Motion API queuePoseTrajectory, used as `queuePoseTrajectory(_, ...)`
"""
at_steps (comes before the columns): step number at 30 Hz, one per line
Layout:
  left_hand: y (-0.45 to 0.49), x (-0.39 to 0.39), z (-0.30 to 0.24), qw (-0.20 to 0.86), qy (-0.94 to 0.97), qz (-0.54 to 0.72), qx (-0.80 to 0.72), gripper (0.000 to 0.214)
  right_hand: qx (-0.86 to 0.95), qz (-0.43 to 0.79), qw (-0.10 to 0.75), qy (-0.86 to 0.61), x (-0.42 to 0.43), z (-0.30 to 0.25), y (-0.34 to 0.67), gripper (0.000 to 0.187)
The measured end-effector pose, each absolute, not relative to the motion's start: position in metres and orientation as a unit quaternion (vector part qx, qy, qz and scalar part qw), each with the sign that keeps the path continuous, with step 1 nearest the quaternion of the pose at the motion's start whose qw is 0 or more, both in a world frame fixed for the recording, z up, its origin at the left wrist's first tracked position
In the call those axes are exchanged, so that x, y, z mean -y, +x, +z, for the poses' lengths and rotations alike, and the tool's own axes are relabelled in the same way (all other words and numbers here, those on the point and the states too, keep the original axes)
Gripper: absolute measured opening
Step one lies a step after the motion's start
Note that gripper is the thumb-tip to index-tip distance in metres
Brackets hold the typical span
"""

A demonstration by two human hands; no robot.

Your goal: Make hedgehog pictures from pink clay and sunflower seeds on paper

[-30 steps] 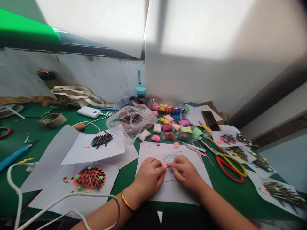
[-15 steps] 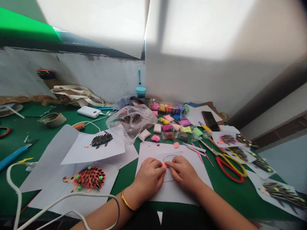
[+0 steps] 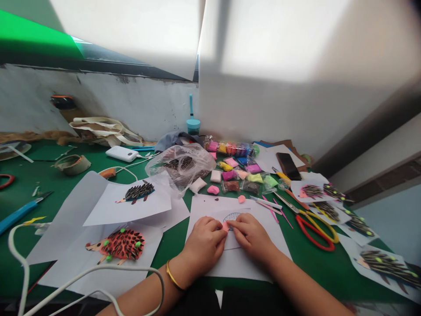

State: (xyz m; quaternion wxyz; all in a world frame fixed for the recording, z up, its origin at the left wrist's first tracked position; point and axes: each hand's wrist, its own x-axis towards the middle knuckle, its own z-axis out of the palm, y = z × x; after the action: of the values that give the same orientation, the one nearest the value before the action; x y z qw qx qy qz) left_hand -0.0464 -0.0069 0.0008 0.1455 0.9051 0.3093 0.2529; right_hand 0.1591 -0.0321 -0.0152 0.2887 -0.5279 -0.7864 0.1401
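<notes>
A small piece of salmon-pink modelling clay [image 3: 225,225] lies on a sheet with a printed dotted oval [image 3: 233,216], partly covered by my hands. Curled and drawn together, the fingers of my left hand [image 3: 205,242] meet the clay from the left. My right hand [image 3: 254,237] is on the other side, its index finger stretched to the clay and the other fingers folded under. Beneath lies a larger white paper [image 3: 243,265], with a lump of the same clay [image 3: 241,199] near its far edge. The fingertips' undersides are hidden.
Several bagged clay pieces [image 3: 231,186] and a plastic bag of seeds [image 3: 180,169] sit behind the paper. Scissors [image 3: 314,228] and seed hedgehog pictures [image 3: 325,210] lie right. At left are a finished hedgehog [image 3: 123,245], a white cable [image 3: 82,274] and a blue-handled knife [image 3: 19,216].
My right hand's fingers have shifted very slightly at the clay, and a little more of the dotted oval shows. Everything else stays in place.
</notes>
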Motion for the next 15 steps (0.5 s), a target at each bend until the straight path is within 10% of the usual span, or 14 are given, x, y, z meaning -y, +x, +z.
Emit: queuePoseTrajectory(15, -0.0464, 0.0086, 0.0015, 0.149, 0.9, 0.252, -0.323, 0.015, 0.793, 0.126, 0.264, -0.534, 0.0321, -0.0156, 0.1569, 0.033)
